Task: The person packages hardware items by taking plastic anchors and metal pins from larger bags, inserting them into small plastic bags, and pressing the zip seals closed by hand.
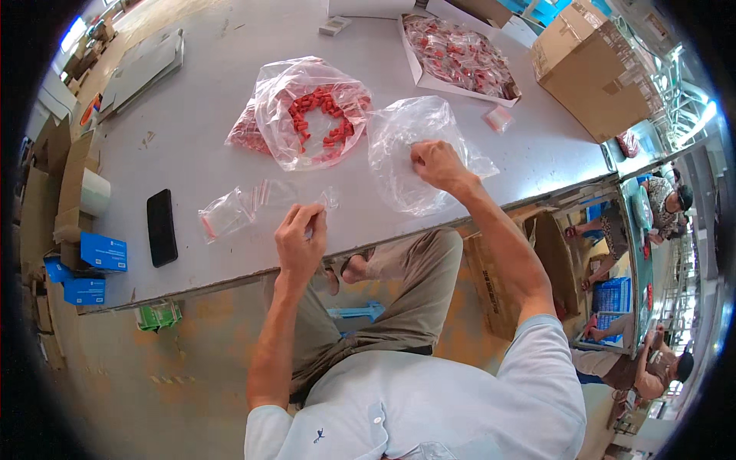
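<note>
My left hand (300, 239) is closed near the table's front edge, its fingers pinching a small clear plastic bag (330, 198) that sticks up past the fingertips. My right hand (440, 162) is over the mouth of a large clear plastic bag (395, 172), fingers curled together; what they hold, if anything, is hidden. Left of that bag, another large clear bag (280, 84) stands open with many small red plastic pieces (338, 133) inside. Small flat zip bags (228, 215) lie just left of my left hand.
A black phone (161, 228) lies on the table (192, 146) at left, near blue boxes (103, 251). At the back right are a white tray (460, 87) of filled small bags, a loose small packet (499, 119) and a cardboard box (590, 77). Other people sit at far right.
</note>
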{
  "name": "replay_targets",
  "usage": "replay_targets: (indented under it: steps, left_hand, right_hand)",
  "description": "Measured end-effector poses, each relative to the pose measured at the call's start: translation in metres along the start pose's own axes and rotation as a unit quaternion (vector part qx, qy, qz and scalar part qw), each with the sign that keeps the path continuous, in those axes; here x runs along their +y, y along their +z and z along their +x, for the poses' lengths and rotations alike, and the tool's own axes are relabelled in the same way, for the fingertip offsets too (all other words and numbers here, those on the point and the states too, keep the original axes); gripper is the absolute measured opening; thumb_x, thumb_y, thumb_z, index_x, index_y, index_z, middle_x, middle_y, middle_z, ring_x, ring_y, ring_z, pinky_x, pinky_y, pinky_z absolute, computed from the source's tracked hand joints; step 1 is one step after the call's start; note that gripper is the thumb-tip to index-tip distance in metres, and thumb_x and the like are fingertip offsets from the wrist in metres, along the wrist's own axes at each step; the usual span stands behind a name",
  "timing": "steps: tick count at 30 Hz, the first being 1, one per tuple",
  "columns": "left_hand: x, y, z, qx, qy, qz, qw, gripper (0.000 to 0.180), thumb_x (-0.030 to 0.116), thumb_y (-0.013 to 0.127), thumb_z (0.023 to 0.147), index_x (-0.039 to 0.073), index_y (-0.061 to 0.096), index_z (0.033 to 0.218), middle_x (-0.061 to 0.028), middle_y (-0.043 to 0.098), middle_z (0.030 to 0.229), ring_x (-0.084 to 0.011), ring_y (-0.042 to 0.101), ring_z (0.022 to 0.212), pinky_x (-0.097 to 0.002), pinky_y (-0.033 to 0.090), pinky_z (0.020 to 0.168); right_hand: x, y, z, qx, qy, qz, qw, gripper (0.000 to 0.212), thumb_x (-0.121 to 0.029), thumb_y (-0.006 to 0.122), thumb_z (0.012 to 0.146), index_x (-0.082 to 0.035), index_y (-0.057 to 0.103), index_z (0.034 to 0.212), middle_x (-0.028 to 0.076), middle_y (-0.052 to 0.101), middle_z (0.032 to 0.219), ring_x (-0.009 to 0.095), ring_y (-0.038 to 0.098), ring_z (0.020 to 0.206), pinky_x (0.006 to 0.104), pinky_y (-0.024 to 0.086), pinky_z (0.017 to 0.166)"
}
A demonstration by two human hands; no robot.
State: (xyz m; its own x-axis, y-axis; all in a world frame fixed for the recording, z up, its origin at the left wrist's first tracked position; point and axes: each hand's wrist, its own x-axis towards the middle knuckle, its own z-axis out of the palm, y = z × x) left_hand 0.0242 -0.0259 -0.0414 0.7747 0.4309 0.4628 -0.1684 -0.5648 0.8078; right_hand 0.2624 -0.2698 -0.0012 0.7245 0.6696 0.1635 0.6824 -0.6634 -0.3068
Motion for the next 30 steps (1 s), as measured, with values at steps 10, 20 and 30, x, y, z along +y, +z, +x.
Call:
replay_targets:
  steps: [10,20,30]
  left_hand:
    - [-0.004,0.002,-0.002,-0.002,0.067,0.027,0.997,0.012,-0.003,0.073,0.088,0.002,0.071,0.099,-0.0102,0.066,0.083,-0.0212,0.066,0.068,-0.0335,0.053,0.063]
    - [-0.002,-0.003,-0.003,0.012,0.089,0.054,0.995,0.011,-0.002,0.072,0.088,0.002,0.07,0.099,-0.0118,0.068,0.087,-0.0284,0.068,0.073,-0.0385,0.055,0.066]
    - [-0.003,-0.002,-0.005,0.005,0.101,0.056,0.993,0.012,-0.001,0.072,0.087,0.002,0.068,0.098,-0.0117,0.065,0.085,-0.0309,0.067,0.077,-0.0416,0.055,0.068]
  right_hand:
    - [-0.004,-0.002,-0.006,-0.017,-0.026,0.002,1.0,0.008,-0.005,0.062,0.081,0.003,0.063,0.079,0.024,0.068,0.083,0.045,0.067,0.082,0.0515,0.053,0.077]
    - [-0.016,-0.008,0.001,-0.083,-0.021,0.007,0.996,0.012,0.002,0.061,0.081,0.001,0.065,0.092,0.023,0.07,0.084,0.041,0.07,0.081,0.0469,0.054,0.075]
    - [-0.103,-0.033,-0.02,0.059,-0.071,0.276,0.957,0.013,0.005,0.071,0.087,0.0,0.073,0.099,0.007,0.073,0.092,0.011,0.071,0.082,0.0267,0.057,0.074]
